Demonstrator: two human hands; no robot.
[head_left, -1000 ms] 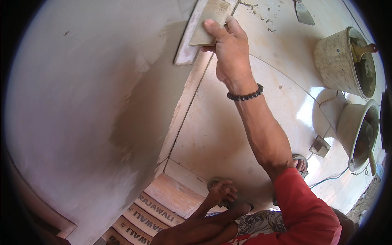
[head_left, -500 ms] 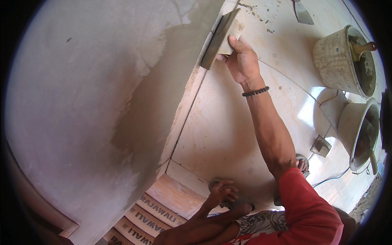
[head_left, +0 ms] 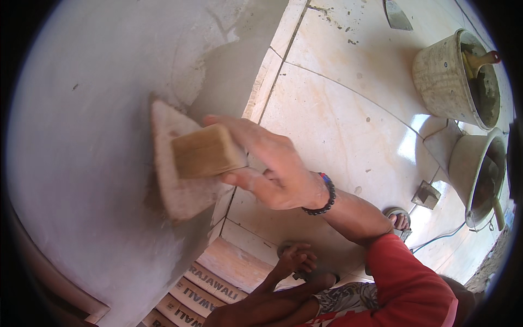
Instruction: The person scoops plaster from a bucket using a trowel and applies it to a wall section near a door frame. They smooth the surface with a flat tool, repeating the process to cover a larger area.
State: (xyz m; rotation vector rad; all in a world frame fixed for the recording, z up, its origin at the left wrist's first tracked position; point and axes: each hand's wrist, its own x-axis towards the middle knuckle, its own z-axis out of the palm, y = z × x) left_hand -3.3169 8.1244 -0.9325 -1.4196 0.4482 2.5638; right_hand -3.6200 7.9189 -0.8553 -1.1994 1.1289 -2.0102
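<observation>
In my right hand [head_left: 267, 163] is a plastering float with a light, stained board and a wooden block handle [head_left: 201, 152]. My thumb and fingers grip the sides of the block. The float lies at the grey wall [head_left: 92, 141], over the edge of a darker, damp-looking patch of plaster [head_left: 220, 82]; whether the whole board touches the wall I cannot tell. Motion blurs the hand and float a little. My left hand [head_left: 298, 258] hangs low by my bent leg, fingers loosely apart, holding nothing.
Two mortar-stained buckets stand at the right, one with a red-tipped brush [head_left: 482, 60], the other [head_left: 476, 174] with a handled tool. A metal blade [head_left: 397, 15] and a small square block [head_left: 426, 194] lie on the floor tiles [head_left: 327, 120]. Printed boxes [head_left: 212, 283] sit below the wall.
My right hand and the float have swept from the wall's far edge by the floor down and left onto the wall's middle. The float has turned its back to view. My left hand stays put.
</observation>
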